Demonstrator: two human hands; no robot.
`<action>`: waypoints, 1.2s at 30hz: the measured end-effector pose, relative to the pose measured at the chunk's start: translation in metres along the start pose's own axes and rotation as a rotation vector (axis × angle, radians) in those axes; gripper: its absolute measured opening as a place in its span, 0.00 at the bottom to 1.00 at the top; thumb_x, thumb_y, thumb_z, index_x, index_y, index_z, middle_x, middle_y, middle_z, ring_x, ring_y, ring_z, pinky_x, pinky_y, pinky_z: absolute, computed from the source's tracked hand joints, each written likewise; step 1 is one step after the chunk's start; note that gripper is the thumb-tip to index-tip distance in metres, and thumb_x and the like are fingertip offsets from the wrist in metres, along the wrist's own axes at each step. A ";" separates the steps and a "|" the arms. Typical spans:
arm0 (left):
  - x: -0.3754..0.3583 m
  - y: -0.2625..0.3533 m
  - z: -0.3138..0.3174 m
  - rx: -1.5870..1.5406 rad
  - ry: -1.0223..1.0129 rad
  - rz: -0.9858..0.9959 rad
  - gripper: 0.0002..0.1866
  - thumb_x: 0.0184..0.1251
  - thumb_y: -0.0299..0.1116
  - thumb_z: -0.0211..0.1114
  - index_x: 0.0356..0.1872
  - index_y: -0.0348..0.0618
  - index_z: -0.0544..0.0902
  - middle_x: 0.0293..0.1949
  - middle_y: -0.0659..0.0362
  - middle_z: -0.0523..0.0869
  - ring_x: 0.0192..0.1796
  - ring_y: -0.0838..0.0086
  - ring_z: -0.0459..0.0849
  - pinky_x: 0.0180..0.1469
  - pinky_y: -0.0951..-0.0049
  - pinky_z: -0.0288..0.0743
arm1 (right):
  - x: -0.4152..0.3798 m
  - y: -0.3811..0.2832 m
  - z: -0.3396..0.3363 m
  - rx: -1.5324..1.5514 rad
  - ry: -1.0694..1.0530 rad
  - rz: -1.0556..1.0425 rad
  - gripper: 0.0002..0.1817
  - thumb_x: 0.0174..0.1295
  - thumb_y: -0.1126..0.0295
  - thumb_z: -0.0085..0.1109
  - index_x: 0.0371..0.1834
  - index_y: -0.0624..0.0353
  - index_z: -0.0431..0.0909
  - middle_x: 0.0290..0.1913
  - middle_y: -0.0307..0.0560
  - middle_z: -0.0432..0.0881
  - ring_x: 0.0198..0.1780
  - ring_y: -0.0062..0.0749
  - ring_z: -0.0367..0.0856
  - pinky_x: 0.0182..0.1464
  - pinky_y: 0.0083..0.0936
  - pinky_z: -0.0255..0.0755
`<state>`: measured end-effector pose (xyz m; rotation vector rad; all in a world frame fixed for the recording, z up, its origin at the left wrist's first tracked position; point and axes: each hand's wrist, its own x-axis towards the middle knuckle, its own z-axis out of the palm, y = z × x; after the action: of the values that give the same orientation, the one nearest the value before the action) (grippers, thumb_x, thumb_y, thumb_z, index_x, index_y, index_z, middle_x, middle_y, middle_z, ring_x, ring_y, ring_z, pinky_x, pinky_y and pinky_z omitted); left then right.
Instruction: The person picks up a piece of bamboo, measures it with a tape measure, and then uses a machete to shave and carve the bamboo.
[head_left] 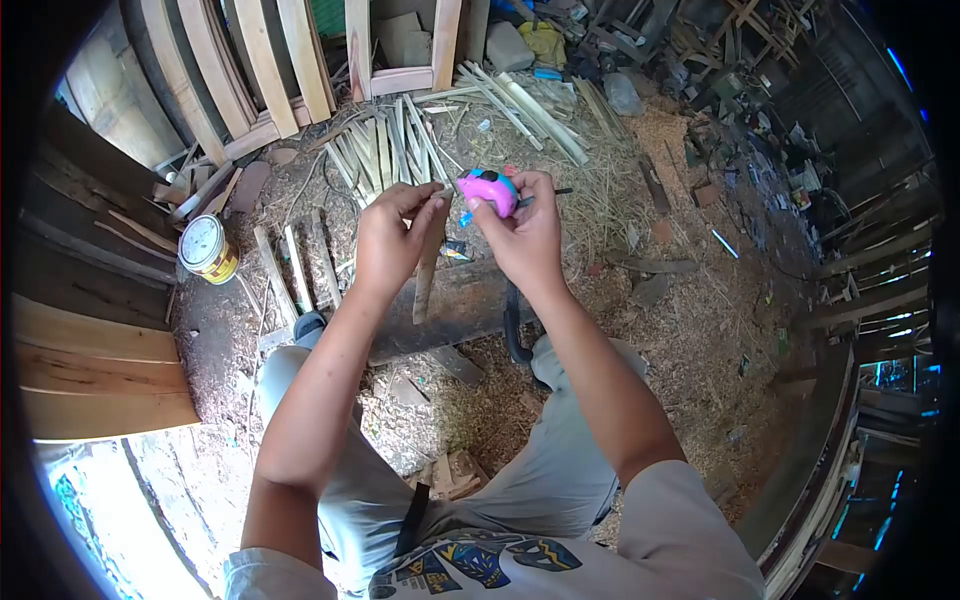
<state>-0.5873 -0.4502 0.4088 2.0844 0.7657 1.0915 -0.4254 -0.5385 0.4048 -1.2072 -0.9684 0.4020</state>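
My right hand (pixel 525 232) grips a pink and blue tape measure (pixel 488 189), held up in front of me. A thin dark pencil-like stick (pixel 548 194) also pokes out of that hand to the right. My left hand (pixel 392 240) pinches the tape's tip just left of the case and also holds a flat bamboo strip (pixel 429 268) that hangs down from the fingers. Both hands sit close together above a dark wooden block (pixel 462 305) on the ground between my knees.
Several split bamboo strips (pixel 400 150) lie fanned on the sawdust floor beyond my hands. A round tin can (pixel 207 248) stands at the left. Wooden planks (pixel 95 370) and frames (pixel 270 70) line the left and back. Clutter and scrap fill the right side.
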 end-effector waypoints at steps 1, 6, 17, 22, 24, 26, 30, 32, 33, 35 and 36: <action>0.002 0.000 0.003 -0.001 -0.006 0.001 0.12 0.74 0.28 0.70 0.52 0.31 0.88 0.39 0.51 0.91 0.41 0.70 0.91 0.45 0.72 0.83 | 0.000 0.003 0.001 -0.001 0.006 0.002 0.21 0.65 0.73 0.74 0.50 0.61 0.68 0.41 0.41 0.80 0.38 0.17 0.81 0.36 0.17 0.78; 0.010 0.002 0.010 -0.127 0.016 -0.140 0.10 0.76 0.26 0.67 0.51 0.32 0.88 0.42 0.51 0.90 0.43 0.69 0.92 0.47 0.71 0.83 | 0.003 0.010 0.011 -0.159 -0.037 0.000 0.24 0.61 0.70 0.78 0.48 0.61 0.68 0.40 0.43 0.79 0.34 0.18 0.81 0.34 0.20 0.78; 0.023 -0.002 0.008 -0.193 0.063 -0.041 0.09 0.75 0.24 0.66 0.51 0.32 0.87 0.41 0.50 0.88 0.40 0.65 0.91 0.44 0.71 0.84 | 0.002 0.008 0.020 -0.128 0.044 -0.025 0.26 0.61 0.70 0.78 0.57 0.59 0.73 0.45 0.47 0.81 0.44 0.28 0.85 0.38 0.26 0.80; 0.017 -0.001 0.001 -0.113 0.044 -0.025 0.09 0.77 0.26 0.66 0.52 0.33 0.88 0.38 0.54 0.88 0.41 0.74 0.90 0.45 0.73 0.82 | -0.001 0.004 0.015 -0.429 -0.102 -0.336 0.26 0.61 0.71 0.74 0.62 0.52 0.77 0.49 0.52 0.81 0.47 0.51 0.84 0.47 0.40 0.80; 0.016 0.000 -0.003 -0.084 0.024 -0.050 0.09 0.78 0.26 0.65 0.52 0.33 0.88 0.39 0.55 0.89 0.40 0.77 0.88 0.44 0.74 0.81 | -0.003 0.001 0.013 -0.472 -0.141 -0.340 0.24 0.61 0.71 0.74 0.61 0.52 0.78 0.48 0.52 0.81 0.46 0.52 0.84 0.48 0.41 0.80; 0.017 -0.009 0.000 -0.156 0.098 -0.064 0.09 0.77 0.26 0.66 0.50 0.32 0.88 0.38 0.52 0.89 0.39 0.73 0.89 0.42 0.73 0.82 | -0.005 0.001 0.012 -0.530 -0.232 -0.333 0.22 0.62 0.71 0.73 0.59 0.51 0.79 0.47 0.51 0.80 0.45 0.50 0.84 0.46 0.40 0.79; 0.023 -0.013 -0.013 -0.242 0.138 -0.155 0.09 0.77 0.27 0.66 0.49 0.32 0.88 0.39 0.51 0.91 0.39 0.74 0.90 0.42 0.73 0.84 | -0.020 -0.002 0.019 -0.468 -0.256 -0.256 0.21 0.63 0.71 0.71 0.58 0.51 0.79 0.46 0.50 0.80 0.45 0.49 0.84 0.45 0.39 0.79; 0.023 -0.018 -0.017 -0.261 0.108 -0.194 0.09 0.77 0.27 0.66 0.50 0.32 0.88 0.39 0.52 0.92 0.40 0.75 0.90 0.43 0.73 0.84 | -0.018 -0.003 0.020 -0.484 -0.208 -0.297 0.21 0.62 0.71 0.72 0.59 0.52 0.78 0.47 0.51 0.80 0.45 0.49 0.85 0.46 0.39 0.79; 0.021 -0.020 -0.015 -0.265 0.109 -0.194 0.09 0.77 0.27 0.66 0.50 0.32 0.88 0.39 0.52 0.92 0.40 0.75 0.90 0.43 0.73 0.84 | -0.016 -0.004 0.020 -0.495 -0.163 -0.340 0.22 0.62 0.72 0.73 0.59 0.53 0.78 0.48 0.51 0.80 0.45 0.50 0.85 0.47 0.38 0.79; 0.017 -0.020 -0.010 -0.285 0.078 -0.127 0.09 0.77 0.26 0.67 0.50 0.32 0.88 0.39 0.52 0.91 0.41 0.75 0.90 0.44 0.74 0.84 | -0.008 0.001 0.018 -0.474 -0.131 -0.398 0.23 0.62 0.71 0.73 0.60 0.55 0.77 0.49 0.53 0.80 0.46 0.51 0.85 0.48 0.39 0.79; 0.016 -0.017 -0.010 -0.259 0.031 -0.126 0.09 0.76 0.25 0.67 0.51 0.32 0.87 0.41 0.52 0.91 0.41 0.74 0.91 0.45 0.73 0.84 | -0.007 0.003 0.016 -0.448 -0.096 -0.455 0.25 0.62 0.71 0.74 0.61 0.56 0.76 0.50 0.54 0.81 0.47 0.52 0.85 0.48 0.39 0.79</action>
<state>-0.5917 -0.4249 0.4076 1.7828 0.7182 1.0937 -0.4413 -0.5329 0.4003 -1.3218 -1.4265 -0.1296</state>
